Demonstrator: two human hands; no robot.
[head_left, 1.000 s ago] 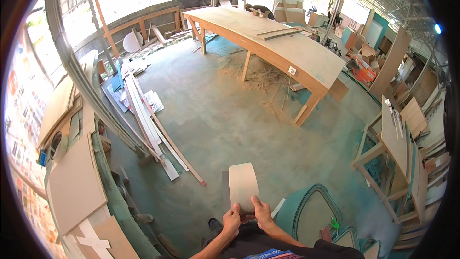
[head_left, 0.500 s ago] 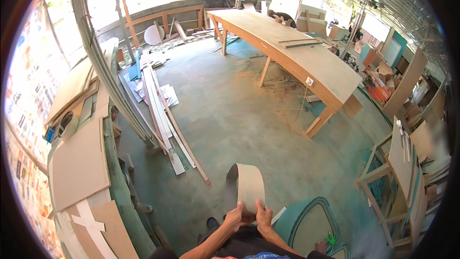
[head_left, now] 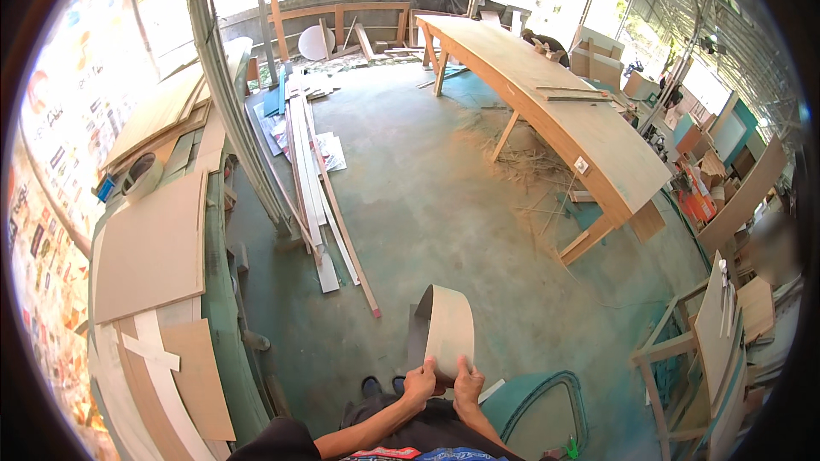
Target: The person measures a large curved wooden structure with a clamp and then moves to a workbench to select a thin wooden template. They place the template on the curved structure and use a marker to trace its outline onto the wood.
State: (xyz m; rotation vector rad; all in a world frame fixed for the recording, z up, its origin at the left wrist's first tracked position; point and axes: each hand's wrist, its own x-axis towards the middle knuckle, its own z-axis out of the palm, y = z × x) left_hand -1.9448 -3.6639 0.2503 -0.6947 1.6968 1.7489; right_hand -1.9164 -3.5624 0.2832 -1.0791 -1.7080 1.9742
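Observation:
A wide, thin strip (head_left: 451, 324), pale beige on its outer face and dark grey on the inner, curves up and over into a loop in front of my body. My left hand (head_left: 420, 382) grips its lower left edge, thumb lying along the outer face. On the opposite edge, my right hand (head_left: 466, 386) closes round the strip in the same way, thumb pointing up. Both hands sit close together at waist height. The fingers beneath the strip are mostly hidden.
Long boards (head_left: 312, 179) lie on the floor ahead left. A big wooden worktable (head_left: 521, 77) stands beyond. At left, a bench bears flat panels (head_left: 149, 248). Close on my right is a curved teal-edged piece (head_left: 547, 401); a wooden rack (head_left: 666, 347) leans further right. A person (head_left: 547, 44) bends behind the worktable.
My view has swung a little left, so the room sits further right in the picture. Both hands keep hold of the curved strip, which keeps nearly the same shape.

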